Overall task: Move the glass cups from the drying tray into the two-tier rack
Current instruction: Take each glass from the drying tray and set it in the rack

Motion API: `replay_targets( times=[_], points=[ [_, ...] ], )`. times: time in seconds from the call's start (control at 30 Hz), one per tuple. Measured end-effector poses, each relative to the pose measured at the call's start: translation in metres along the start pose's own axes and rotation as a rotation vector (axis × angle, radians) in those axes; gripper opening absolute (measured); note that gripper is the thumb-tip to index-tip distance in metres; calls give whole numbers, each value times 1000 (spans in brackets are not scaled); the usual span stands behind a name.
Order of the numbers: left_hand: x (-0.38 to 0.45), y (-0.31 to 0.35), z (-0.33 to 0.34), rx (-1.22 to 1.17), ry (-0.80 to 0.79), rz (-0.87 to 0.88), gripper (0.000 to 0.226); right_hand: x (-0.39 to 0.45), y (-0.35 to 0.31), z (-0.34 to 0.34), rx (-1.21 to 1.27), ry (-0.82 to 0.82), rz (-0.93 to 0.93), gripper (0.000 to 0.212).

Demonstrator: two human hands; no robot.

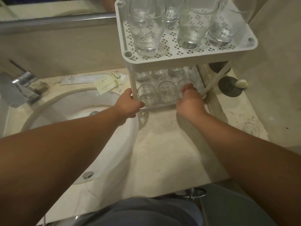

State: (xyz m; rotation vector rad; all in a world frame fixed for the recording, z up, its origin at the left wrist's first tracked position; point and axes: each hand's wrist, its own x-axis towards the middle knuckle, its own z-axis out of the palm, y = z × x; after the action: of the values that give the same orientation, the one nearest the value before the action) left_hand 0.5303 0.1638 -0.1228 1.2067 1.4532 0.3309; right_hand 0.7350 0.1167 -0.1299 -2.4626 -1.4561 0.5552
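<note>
Two bare forearms come in from the near edge, no sleeves visible up to the frame edge. No watch, rings or bands on either wrist. Left hand (pixel 129 103) and right hand (pixel 189 101) both bare, no gloves. One short rounded nail shows on a right-hand digit, w/ a pinkish tint. At near centre, a grey-blue garment (pixel 143 212) covers the torso/lap, soft cloth w/ folds, no print or logo seen.

Dim, warm light, soft focus, wide-angle bending at the edges
</note>
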Motion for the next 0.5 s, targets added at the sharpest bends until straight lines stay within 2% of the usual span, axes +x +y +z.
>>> replay_targets(
  times=[0.3, 0.5],
  points=[
    [1, -1, -3, 33, -9, 20, 58, -2, 2, -1, 46, 0, -4, 32],
    [3, -7, -7, 206, 18, 114, 62, -12, -1, -3, -28, 57, -34, 35]
  ],
)
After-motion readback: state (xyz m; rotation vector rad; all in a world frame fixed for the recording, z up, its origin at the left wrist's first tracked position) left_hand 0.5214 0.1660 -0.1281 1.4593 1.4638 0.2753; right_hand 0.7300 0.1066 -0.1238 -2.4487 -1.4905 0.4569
